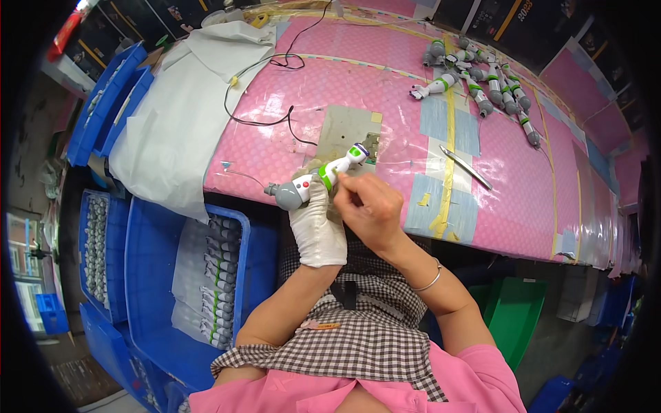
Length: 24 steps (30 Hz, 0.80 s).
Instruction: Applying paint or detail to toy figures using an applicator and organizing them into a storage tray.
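Note:
A toy arm (339,167), white with green bands, a grey rounded shoulder and a purple rim at its other end, lies tilted across my left hand (318,224). That hand wears a white glove and is closed round the toy arm from below. My right hand (372,208) is bare and curled, its thumb and forefinger pressed together beside the green band. Whatever they may pinch is hidden. Beneath the toy arm, a grey plate (334,127) lies on the pink table. A slim silver metal tool (466,167) rests to the right.
Several similar toy arms (492,86) are heaped at the table's far right. A black cable (258,122) winds over the pink tabletop (385,48). White sheeting (172,117) covers the left end. Blue bins (155,303) with toy parts stand at left, a green bin (520,313) at right.

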Each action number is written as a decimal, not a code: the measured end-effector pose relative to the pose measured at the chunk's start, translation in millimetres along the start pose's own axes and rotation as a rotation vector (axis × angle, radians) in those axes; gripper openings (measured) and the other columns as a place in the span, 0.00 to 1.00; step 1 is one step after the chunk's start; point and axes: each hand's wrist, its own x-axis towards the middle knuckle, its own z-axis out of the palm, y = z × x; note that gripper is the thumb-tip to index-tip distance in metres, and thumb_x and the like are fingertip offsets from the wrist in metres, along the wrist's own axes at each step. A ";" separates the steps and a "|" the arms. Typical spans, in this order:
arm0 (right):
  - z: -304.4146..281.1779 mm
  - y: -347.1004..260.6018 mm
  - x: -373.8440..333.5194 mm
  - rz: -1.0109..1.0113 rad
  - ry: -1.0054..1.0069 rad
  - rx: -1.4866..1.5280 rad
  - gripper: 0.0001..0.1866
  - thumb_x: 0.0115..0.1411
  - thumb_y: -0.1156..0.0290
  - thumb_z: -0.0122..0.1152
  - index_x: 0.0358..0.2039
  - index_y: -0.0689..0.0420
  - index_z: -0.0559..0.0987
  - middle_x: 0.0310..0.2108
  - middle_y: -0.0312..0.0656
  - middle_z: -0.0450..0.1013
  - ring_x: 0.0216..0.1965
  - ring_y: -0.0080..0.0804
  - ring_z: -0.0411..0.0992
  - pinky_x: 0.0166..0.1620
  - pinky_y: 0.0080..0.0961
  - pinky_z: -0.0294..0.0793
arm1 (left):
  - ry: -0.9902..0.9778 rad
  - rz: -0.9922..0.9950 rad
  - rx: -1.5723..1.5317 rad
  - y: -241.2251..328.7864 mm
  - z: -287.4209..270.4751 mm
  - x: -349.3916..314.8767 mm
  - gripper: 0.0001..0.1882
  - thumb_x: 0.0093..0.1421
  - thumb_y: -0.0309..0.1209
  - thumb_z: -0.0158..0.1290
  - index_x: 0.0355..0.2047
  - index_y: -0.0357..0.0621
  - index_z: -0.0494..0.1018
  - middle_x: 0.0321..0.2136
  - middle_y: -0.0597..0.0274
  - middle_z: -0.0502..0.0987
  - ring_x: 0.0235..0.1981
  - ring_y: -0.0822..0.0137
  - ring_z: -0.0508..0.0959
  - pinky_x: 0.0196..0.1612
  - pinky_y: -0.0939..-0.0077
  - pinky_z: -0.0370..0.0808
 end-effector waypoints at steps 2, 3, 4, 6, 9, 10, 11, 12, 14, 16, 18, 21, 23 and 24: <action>-0.7 -1.6 0.0 0.008 0.020 -0.053 0.06 0.45 0.80 0.61 0.25 0.59 0.76 0.16 0.37 0.66 0.14 0.29 0.67 0.16 0.25 0.60 | -0.064 0.030 -0.068 0.4 0.7 -0.1 0.11 0.60 0.27 0.51 0.43 0.41 0.65 0.38 0.64 0.72 0.39 0.71 0.74 0.43 0.76 0.74; -1.1 -2.2 0.3 0.007 -0.012 -0.034 0.05 0.44 0.82 0.62 0.24 0.60 0.76 0.15 0.38 0.66 0.13 0.27 0.65 0.16 0.23 0.61 | -0.014 0.013 -0.051 0.9 0.9 -0.4 0.11 0.60 0.27 0.51 0.43 0.41 0.65 0.38 0.64 0.72 0.39 0.71 0.74 0.43 0.76 0.74; -1.7 -3.0 0.2 -0.031 -0.038 0.000 0.05 0.44 0.83 0.62 0.22 0.60 0.75 0.14 0.39 0.66 0.13 0.25 0.64 0.17 0.22 0.62 | -0.004 0.004 -0.032 1.3 1.2 -0.6 0.12 0.60 0.27 0.51 0.43 0.41 0.65 0.38 0.64 0.72 0.39 0.71 0.74 0.43 0.77 0.74; -2.5 -3.6 1.2 0.012 -0.034 -0.018 0.06 0.44 0.83 0.62 0.22 0.60 0.75 0.14 0.39 0.66 0.13 0.26 0.64 0.17 0.22 0.62 | 0.006 -0.008 -0.011 1.7 1.6 -0.6 0.12 0.60 0.27 0.51 0.44 0.41 0.65 0.39 0.64 0.72 0.39 0.71 0.74 0.44 0.77 0.74; -2.7 -5.0 1.9 -0.003 -0.042 -0.038 0.05 0.44 0.83 0.62 0.22 0.60 0.75 0.14 0.38 0.66 0.13 0.26 0.64 0.17 0.22 0.62 | -0.016 0.025 -0.049 1.2 1.6 -0.2 0.12 0.60 0.27 0.51 0.44 0.41 0.65 0.39 0.63 0.72 0.39 0.71 0.74 0.44 0.78 0.74; -2.7 -5.3 2.4 -0.021 -0.050 -0.049 0.05 0.44 0.83 0.62 0.22 0.60 0.75 0.14 0.38 0.66 0.13 0.27 0.64 0.17 0.22 0.62 | -0.031 0.033 -0.037 1.1 1.3 -0.1 0.12 0.60 0.26 0.51 0.44 0.41 0.65 0.39 0.63 0.72 0.39 0.71 0.74 0.44 0.78 0.74; -2.5 -6.3 2.0 -0.061 -0.064 0.027 0.05 0.44 0.82 0.62 0.21 0.60 0.75 0.13 0.38 0.66 0.12 0.27 0.64 0.16 0.22 0.61 | -0.012 0.025 -0.021 1.1 1.1 -0.1 0.13 0.60 0.26 0.51 0.45 0.41 0.65 0.39 0.63 0.72 0.39 0.71 0.74 0.44 0.78 0.74; -2.6 -6.3 2.7 -0.026 -0.032 0.021 0.05 0.44 0.82 0.62 0.21 0.60 0.75 0.13 0.38 0.66 0.12 0.27 0.64 0.16 0.22 0.61 | -0.043 0.039 -0.020 1.0 1.0 -0.4 0.13 0.60 0.26 0.51 0.45 0.41 0.65 0.39 0.63 0.72 0.39 0.71 0.74 0.44 0.78 0.74; -2.8 -6.3 2.8 0.030 -0.038 -0.034 0.05 0.44 0.82 0.63 0.21 0.59 0.75 0.13 0.38 0.66 0.12 0.27 0.64 0.16 0.22 0.61 | -0.015 0.038 -0.046 0.5 0.8 -0.9 0.12 0.60 0.25 0.50 0.44 0.40 0.65 0.39 0.64 0.72 0.39 0.72 0.74 0.43 0.78 0.74; -3.0 -5.3 2.1 0.000 -0.046 -0.030 0.05 0.44 0.82 0.63 0.21 0.59 0.75 0.13 0.38 0.66 0.12 0.27 0.64 0.16 0.22 0.61 | 0.002 0.026 -0.027 0.3 0.4 -1.0 0.12 0.60 0.25 0.50 0.45 0.40 0.65 0.39 0.63 0.72 0.39 0.71 0.74 0.44 0.78 0.74; -3.2 -3.7 1.1 -0.015 -0.045 -0.034 0.05 0.44 0.82 0.63 0.21 0.59 0.75 0.13 0.38 0.66 0.12 0.27 0.64 0.16 0.22 0.61 | -0.011 0.031 -0.027 0.2 0.2 -0.9 0.13 0.60 0.25 0.50 0.45 0.40 0.65 0.39 0.63 0.72 0.39 0.71 0.74 0.44 0.77 0.74; -2.2 -1.0 0.8 0.025 -0.016 -0.069 0.06 0.44 0.82 0.62 0.21 0.59 0.75 0.13 0.38 0.66 0.12 0.27 0.65 0.17 0.22 0.63 | -0.001 0.017 -0.021 0.4 0.3 -0.5 0.13 0.60 0.25 0.51 0.45 0.40 0.65 0.39 0.63 0.72 0.39 0.71 0.74 0.44 0.77 0.74; -1.6 -1.1 -0.3 -0.005 -0.024 -0.016 0.06 0.44 0.82 0.62 0.22 0.59 0.75 0.14 0.38 0.67 0.12 0.26 0.65 0.18 0.22 0.63 | 0.022 0.028 -0.045 0.1 0.3 -0.7 0.13 0.60 0.25 0.51 0.45 0.40 0.65 0.39 0.63 0.72 0.40 0.71 0.74 0.43 0.77 0.74; -1.7 -1.8 -0.8 -0.043 -0.042 0.035 0.06 0.44 0.83 0.62 0.22 0.59 0.75 0.14 0.38 0.67 0.13 0.26 0.65 0.18 0.22 0.63 | 0.023 0.030 -0.045 0.0 0.2 -0.8 0.13 0.60 0.25 0.51 0.45 0.40 0.65 0.39 0.63 0.72 0.40 0.71 0.74 0.43 0.77 0.74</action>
